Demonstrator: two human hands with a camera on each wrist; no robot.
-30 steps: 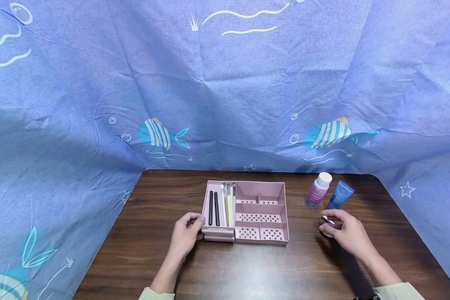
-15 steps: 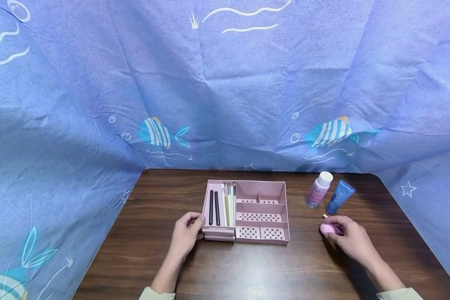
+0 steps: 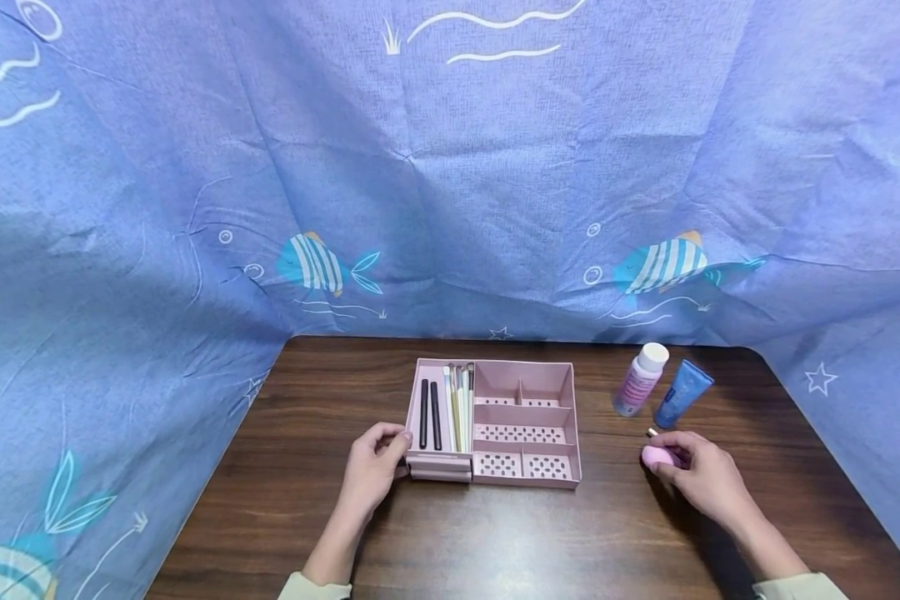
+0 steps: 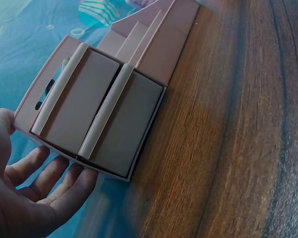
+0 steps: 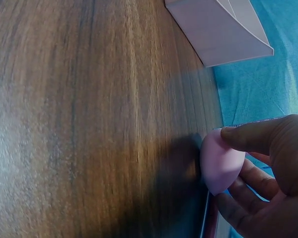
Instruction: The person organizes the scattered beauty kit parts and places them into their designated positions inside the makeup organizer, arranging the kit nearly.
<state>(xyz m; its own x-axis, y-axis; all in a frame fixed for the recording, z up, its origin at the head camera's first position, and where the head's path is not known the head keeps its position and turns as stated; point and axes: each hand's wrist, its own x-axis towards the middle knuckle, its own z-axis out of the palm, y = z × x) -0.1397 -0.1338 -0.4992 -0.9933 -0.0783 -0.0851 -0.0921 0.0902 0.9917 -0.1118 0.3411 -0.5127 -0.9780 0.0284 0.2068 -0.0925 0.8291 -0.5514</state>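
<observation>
One pink egg-shaped sponge [image 3: 656, 456] is at the right side of the bench [image 3: 330, 392], pinched between the thumb and fingers of the right hand [image 3: 701, 477]; whether it touches the wood I cannot tell. A white-tipped item [image 3: 652, 432], mostly hidden, pokes out just beyond that hand. Farther back, a white-capped bottle [image 3: 637, 383] and a blue tube [image 3: 683, 396] stand side by side. Well left of the sponge, the left hand [image 3: 375, 467] grips the front left corner of a pink organiser [image 3: 525, 481], thumb on top, fingers against the side. Two black sticks [image 3: 429, 414] and several brushes [image 3: 461, 408] lie in its left compartment, above two drawers [image 4: 79, 101]. A blue fish-print curtain [image 3: 495, 167] surrounds the bench.
</observation>
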